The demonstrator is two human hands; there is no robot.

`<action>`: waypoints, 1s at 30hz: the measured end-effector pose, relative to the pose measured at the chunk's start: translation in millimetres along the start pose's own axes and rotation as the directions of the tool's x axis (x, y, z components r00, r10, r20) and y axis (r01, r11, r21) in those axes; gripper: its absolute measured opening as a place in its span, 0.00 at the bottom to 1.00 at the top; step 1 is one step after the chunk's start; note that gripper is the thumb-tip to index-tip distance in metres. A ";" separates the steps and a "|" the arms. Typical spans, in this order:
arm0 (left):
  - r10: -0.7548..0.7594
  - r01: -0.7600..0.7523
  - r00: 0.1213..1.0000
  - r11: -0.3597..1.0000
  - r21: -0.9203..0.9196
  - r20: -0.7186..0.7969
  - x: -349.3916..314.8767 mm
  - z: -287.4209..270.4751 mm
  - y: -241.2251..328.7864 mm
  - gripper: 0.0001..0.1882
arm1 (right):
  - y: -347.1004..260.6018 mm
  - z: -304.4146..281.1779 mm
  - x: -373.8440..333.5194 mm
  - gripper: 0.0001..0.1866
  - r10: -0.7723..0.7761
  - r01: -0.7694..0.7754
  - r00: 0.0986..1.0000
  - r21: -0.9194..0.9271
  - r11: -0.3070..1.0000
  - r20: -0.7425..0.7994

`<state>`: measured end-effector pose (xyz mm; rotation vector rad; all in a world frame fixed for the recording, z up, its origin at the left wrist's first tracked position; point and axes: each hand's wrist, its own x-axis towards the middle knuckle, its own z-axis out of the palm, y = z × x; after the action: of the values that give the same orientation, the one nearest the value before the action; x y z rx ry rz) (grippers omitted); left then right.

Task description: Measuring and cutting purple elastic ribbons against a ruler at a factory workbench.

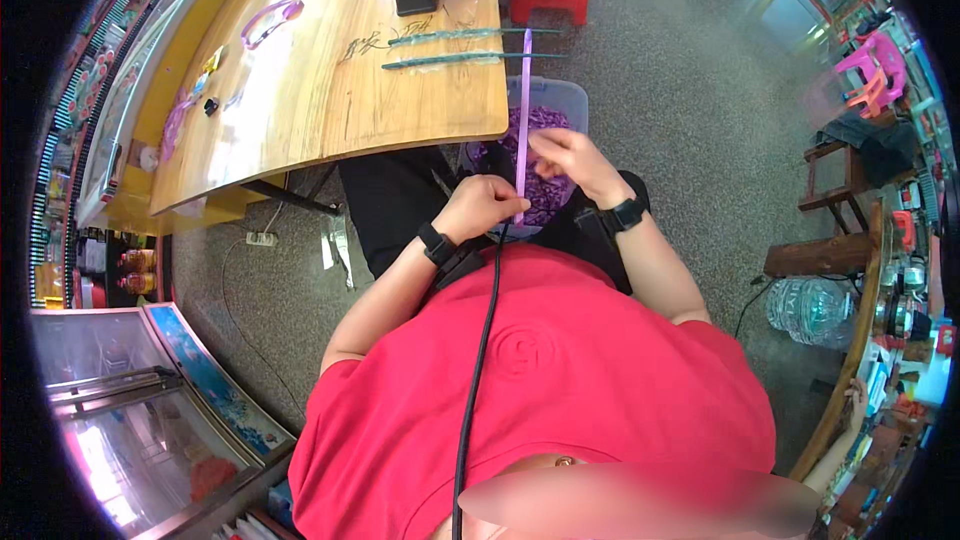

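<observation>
Left hand [478,206]: thumb and finger pinching the near end of a purple strip [525,110]. Right hand [570,162]: blurred, fingers bent, just beside the strip; whether it grips anything cannot be told. Strip: extends to two dark green rods [420,63] overhanging the wooden surface [330,80]; best kept flat, untwisted, lightly taut, sparing the rods. Beneath: clear bin [577,100], purple pieces [548,120] inside.
</observation>
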<state>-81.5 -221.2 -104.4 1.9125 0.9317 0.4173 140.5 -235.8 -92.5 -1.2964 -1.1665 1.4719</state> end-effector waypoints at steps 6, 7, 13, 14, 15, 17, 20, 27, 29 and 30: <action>0.052 -0.055 0.976 0.998 0.005 0.210 -4.0 0.7 -0.6 0.11 | -31.4 5.7 58.2 0.13 -0.261 0.267 0.952 0.015 0.964 -0.162; 0.106 -0.105 0.965 0.994 -0.015 0.241 -6.2 0.5 -1.3 0.11 | -38.3 7.1 63.1 0.12 -0.239 0.260 0.945 0.070 0.963 -0.224; 0.139 -0.134 0.942 0.990 -0.040 0.304 -14.5 -14.6 9.7 0.10 | -48.3 1.5 84.9 0.11 -0.250 0.290 0.931 0.122 0.949 -0.267; 0.181 -0.163 0.940 0.983 -0.084 0.290 -17.3 -14.9 10.1 0.09 | -47.2 4.2 87.5 0.10 -0.261 0.304 0.927 0.133 0.943 -0.271; 0.222 -0.193 0.936 0.973 -0.128 0.274 -18.8 -15.6 10.9 0.09 | -46.6 5.6 89.9 0.10 -0.270 0.318 0.922 0.144 0.937 -0.277; 0.261 -0.235 0.923 0.964 -0.124 0.283 -19.9 -19.3 15.0 0.08 | -47.8 7.5 89.7 0.10 -0.271 0.322 0.920 0.151 0.935 -0.285; 0.337 -0.304 0.899 0.940 -0.154 0.281 -23.1 -21.0 25.9 0.07 | -48.8 7.4 90.6 0.10 -0.289 0.340 0.911 0.138 0.930 -0.294; 0.526 -0.502 0.798 0.850 -0.158 0.294 -23.4 -30.1 43.6 0.07 | -44.9 -6.8 81.9 0.13 -0.255 0.278 0.936 0.063 0.959 -0.243; 0.525 -0.507 0.788 0.850 -0.143 0.322 -18.7 -33.7 47.1 0.07 | -49.5 -4.7 79.1 0.14 -0.254 0.289 0.932 0.108 0.951 -0.259; 0.524 -0.517 0.776 0.847 -0.122 0.351 -16.5 -34.3 47.2 0.08 | -52.7 -2.3 78.5 0.15 -0.258 0.308 0.926 0.152 0.939 -0.277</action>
<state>-93.2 -225.9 -45.0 2.1224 0.1289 0.3571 133.9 -147.8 -58.4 -1.0917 -0.9703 1.1387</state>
